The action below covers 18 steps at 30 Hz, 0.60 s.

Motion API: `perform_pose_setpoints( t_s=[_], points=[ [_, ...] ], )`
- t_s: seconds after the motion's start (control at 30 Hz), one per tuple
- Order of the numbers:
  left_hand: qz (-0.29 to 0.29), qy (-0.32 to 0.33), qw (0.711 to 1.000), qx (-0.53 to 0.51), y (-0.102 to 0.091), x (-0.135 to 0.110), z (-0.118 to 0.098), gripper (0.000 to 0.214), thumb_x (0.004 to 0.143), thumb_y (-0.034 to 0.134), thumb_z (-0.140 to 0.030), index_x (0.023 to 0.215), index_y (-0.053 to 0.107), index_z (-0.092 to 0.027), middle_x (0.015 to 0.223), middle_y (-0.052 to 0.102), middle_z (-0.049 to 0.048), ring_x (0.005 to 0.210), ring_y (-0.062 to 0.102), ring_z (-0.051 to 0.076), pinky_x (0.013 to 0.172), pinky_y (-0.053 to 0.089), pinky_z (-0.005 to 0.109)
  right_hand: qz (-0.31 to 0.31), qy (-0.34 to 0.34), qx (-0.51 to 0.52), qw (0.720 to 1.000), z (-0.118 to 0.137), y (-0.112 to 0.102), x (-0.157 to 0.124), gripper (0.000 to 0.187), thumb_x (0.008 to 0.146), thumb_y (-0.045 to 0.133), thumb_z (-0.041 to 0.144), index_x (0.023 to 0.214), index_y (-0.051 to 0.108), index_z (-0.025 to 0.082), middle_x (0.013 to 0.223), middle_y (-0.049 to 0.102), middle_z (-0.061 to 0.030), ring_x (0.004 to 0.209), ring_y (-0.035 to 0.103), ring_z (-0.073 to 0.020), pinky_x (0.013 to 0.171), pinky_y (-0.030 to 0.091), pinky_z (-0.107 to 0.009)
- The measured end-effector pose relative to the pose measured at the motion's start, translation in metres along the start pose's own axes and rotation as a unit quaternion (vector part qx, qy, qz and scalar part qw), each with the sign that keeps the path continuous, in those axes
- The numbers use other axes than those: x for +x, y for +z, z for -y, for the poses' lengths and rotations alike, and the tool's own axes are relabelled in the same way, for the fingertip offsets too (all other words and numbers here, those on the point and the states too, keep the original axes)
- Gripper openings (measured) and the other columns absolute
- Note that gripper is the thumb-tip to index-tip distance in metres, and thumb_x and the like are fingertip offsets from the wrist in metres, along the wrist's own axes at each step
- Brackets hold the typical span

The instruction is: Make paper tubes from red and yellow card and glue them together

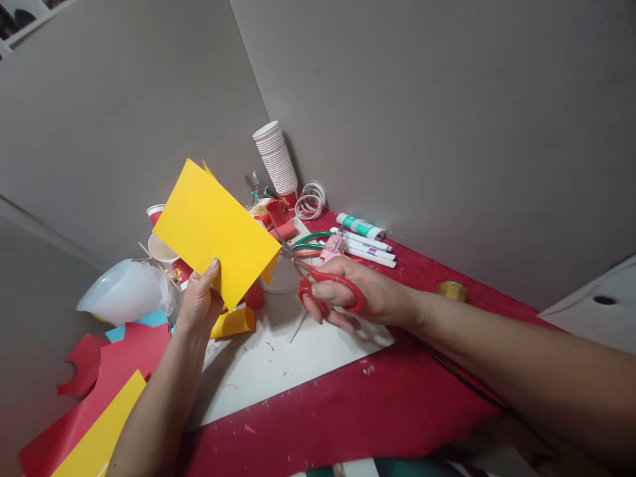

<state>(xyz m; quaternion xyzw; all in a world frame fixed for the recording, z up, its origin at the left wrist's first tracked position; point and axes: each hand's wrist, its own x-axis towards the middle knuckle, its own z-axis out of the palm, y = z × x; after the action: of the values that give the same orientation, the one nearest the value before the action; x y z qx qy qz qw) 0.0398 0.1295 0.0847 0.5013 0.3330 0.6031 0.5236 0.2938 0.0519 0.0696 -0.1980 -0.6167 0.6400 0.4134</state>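
My left hand [199, 301] grips a yellow sheet of paper [218, 228] by its lower edge, thumb in front, fingers hidden behind. The sheet is held up at a slant above the table, and another yellow piece shows behind it. In my right hand [342, 295] are red-handled scissors [355, 291], with fingers through the loops. Their metal blades point up and left, at the right corner of the yellow sheet; whether they touch the paper I cannot tell. Beneath the hands lies a white board [278, 377], with a yellow paper roll [233, 323] on its left part.
A tall stack of paper cups [275, 159] stands in the back corner beside a white coil [311, 201]. White markers [370, 250] and a green-and-white tube [360, 226] lie to the right. Red paper [132, 358] and a translucent container [119, 291] are at left.
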Motion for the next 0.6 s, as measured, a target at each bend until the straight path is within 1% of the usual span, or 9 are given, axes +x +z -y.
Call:
perform_pose_setpoints(
  t_s=[0.07, 0.17, 0.27, 0.43, 0.6],
  points=[
    [0.007, 0.007, 1.000, 0.000, 0.0002, 0.0000, -0.0003, 0.056, 0.075, 0.087, -0.028, 0.127, 0.067, -0.021, 0.119, 0.077, 0.0081, 0.110, 0.075, 0.024, 0.095, 0.062, 0.027, -0.019, 0.002, 0.001, 1.000, 0.0000, 0.0006, 0.0001, 0.058, 0.077, 0.067, 0.071, 0.063, 0.059, 0.015, 0.039, 0.044, 0.0064, 0.033, 0.035, -0.0046, 0.034, 0.022, -0.019],
    [0.009, 0.021, 1.000, 0.003, 0.0008, 0.0000, -0.0008, 0.057, 0.074, 0.088, -0.028, 0.127, 0.067, -0.023, 0.115, 0.079, 0.0069, 0.109, 0.075, 0.023, 0.095, 0.061, 0.025, -0.025, -0.015, 0.005, 1.000, 0.0007, 0.0018, 0.0011, 0.059, 0.076, 0.069, 0.071, 0.059, 0.057, 0.016, 0.040, 0.040, 0.0080, 0.033, 0.031, -0.0036, 0.033, 0.019, -0.019],
    [0.007, 0.034, 0.999, 0.013, 0.0012, 0.0004, -0.0009, 0.054, 0.072, 0.089, -0.028, 0.123, 0.070, -0.024, 0.109, 0.080, 0.0053, 0.107, 0.076, 0.022, 0.096, 0.060, 0.025, -0.029, -0.035, 0.006, 0.999, 0.0006, 0.0021, 0.0022, 0.058, 0.077, 0.070, 0.068, 0.056, 0.054, 0.016, 0.042, 0.039, 0.0080, 0.034, 0.029, -0.0028, 0.034, 0.017, -0.020],
    [0.011, 0.036, 0.998, 0.043, -0.0002, 0.0020, 0.0003, 0.039, 0.074, 0.087, -0.033, 0.110, 0.075, -0.023, 0.107, 0.081, 0.0041, 0.108, 0.075, 0.021, 0.099, 0.059, 0.026, -0.028, -0.066, 0.000, 0.997, -0.0029, -0.0003, 0.0039, 0.058, 0.081, 0.069, 0.063, 0.052, 0.047, 0.018, 0.044, 0.036, 0.0080, 0.040, 0.027, -0.0036, 0.039, 0.017, -0.023],
    [0.002, 0.052, 0.998, 0.039, 0.0006, 0.0023, 0.0006, 0.046, 0.073, 0.089, -0.034, 0.115, 0.073, -0.024, 0.108, 0.080, 0.0030, 0.110, 0.075, 0.020, 0.104, 0.055, 0.024, -0.023, -0.094, 0.014, 0.995, -0.0037, 0.0000, 0.0046, 0.059, 0.085, 0.071, 0.057, 0.053, 0.038, 0.020, 0.047, 0.031, 0.0094, 0.042, 0.024, -0.0033, 0.041, 0.015, -0.024]
  ],
)
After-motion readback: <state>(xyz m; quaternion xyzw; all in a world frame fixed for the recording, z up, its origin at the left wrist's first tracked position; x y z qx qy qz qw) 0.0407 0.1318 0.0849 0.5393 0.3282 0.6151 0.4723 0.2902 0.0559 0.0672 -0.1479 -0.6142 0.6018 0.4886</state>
